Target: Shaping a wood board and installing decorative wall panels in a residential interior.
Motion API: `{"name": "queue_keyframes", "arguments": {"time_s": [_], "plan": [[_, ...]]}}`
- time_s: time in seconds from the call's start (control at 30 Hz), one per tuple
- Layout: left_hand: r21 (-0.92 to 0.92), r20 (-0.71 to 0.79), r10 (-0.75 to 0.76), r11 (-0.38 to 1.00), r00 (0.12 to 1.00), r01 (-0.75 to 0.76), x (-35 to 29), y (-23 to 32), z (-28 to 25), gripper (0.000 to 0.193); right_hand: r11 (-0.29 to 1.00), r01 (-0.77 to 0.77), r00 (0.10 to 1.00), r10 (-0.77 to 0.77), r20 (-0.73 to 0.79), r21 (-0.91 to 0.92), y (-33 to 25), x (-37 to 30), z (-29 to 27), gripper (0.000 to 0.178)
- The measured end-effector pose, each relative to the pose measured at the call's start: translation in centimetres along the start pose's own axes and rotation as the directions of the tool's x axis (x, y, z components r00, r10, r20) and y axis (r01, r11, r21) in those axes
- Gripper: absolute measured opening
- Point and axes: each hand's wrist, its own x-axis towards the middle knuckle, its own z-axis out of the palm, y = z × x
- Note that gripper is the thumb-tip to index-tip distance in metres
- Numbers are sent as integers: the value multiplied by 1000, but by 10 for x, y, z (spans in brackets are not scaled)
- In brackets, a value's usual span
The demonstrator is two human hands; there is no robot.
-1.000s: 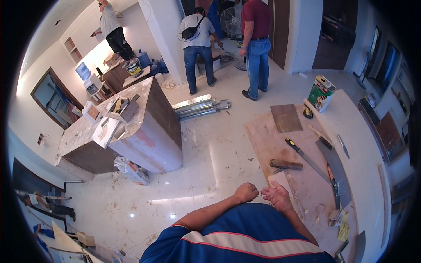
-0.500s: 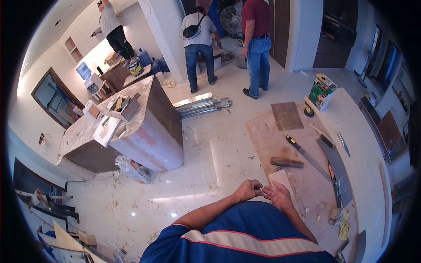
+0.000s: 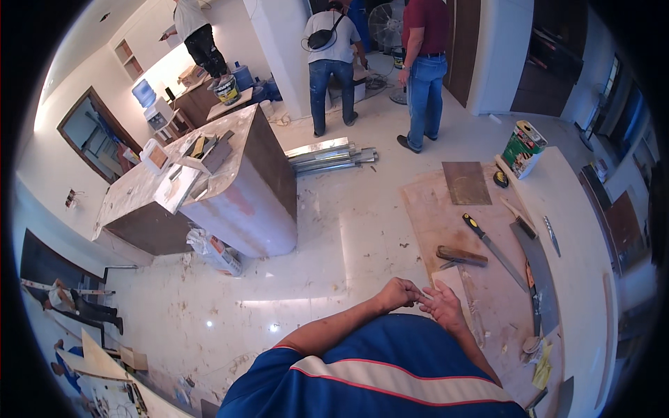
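My left hand (image 3: 398,294) is closed in a pinch in front of my body. Whatever its fingertips hold is too small to make out. Touching or nearly touching those fingertips is my right hand (image 3: 444,306), palm turned up and fingers loosely apart. Just beyond the right hand, a wooden block-like tool (image 3: 462,256), perhaps a hand plane, lies on a dusty board (image 3: 425,209). To its right lies a handsaw (image 3: 493,249) with a black and yellow handle.
A brush (image 3: 519,219), a tape measure (image 3: 500,179) and a green can (image 3: 523,150) lie or stand along a pale counter (image 3: 578,230) at the right. A dusty cabinet (image 3: 244,216) stands left. Metal profiles (image 3: 331,157) lie on the floor. Several people work farther off.
My view has shifted slightly, moving the room a little right and up in the picture. My hands stay together, with the right hand's fingers spread a bit more.
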Motion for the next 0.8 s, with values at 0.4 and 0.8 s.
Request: {"name": "queue_keyframes", "arguments": {"time_s": [0.4,0.8], "plan": [[-236,-54,-179,958,982,162,1,-9,-5,12,880,59,971,59,232,-471,-9,-1,14,94],[-190,-115,-130,976,985,107,-4,0,-1,14,910,29,972,72,225,-415,-7,0,12,91]]}}
